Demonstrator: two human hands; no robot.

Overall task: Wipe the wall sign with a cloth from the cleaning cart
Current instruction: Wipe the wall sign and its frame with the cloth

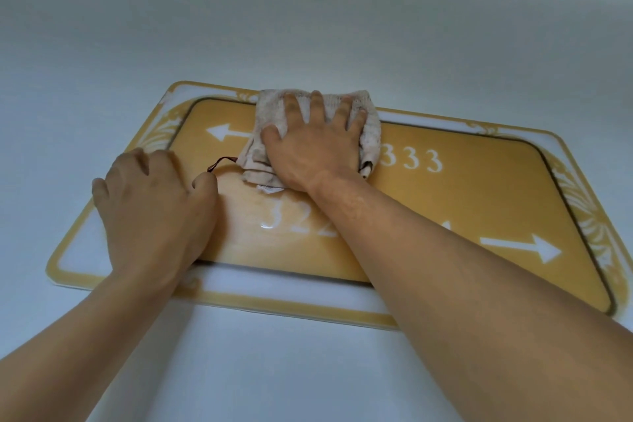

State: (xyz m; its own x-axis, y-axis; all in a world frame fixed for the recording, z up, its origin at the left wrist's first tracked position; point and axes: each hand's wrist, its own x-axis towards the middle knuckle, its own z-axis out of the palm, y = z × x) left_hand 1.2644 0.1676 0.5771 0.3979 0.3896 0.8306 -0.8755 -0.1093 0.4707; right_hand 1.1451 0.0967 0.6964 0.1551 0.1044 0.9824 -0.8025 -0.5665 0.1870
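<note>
A pale wall [308, 10] fills the whole view, and the sign [479, 202] is fixed flat against it. The sign is a wide golden panel with rounded corners inside a white border trimmed with gold scrollwork. White digits "333" sit right of centre near the top, more digits lie lower down and are partly covered by an arm, and white arrows point left at the upper left and right at the lower right.

The right hand [315, 151] lies flat on the cloth [270, 113], fingers straight and spread, pressing it against the upper middle of the sign across its top edge. The left hand [154, 205] rests on the sign's left part with its fingers curled under; whether it grips anything cannot be told.

The cloth is a folded, off-white, grubby rag. A thin dark loop [221, 163] hangs out from its lower left corner onto the panel, just beside the left hand's knuckles.
</note>
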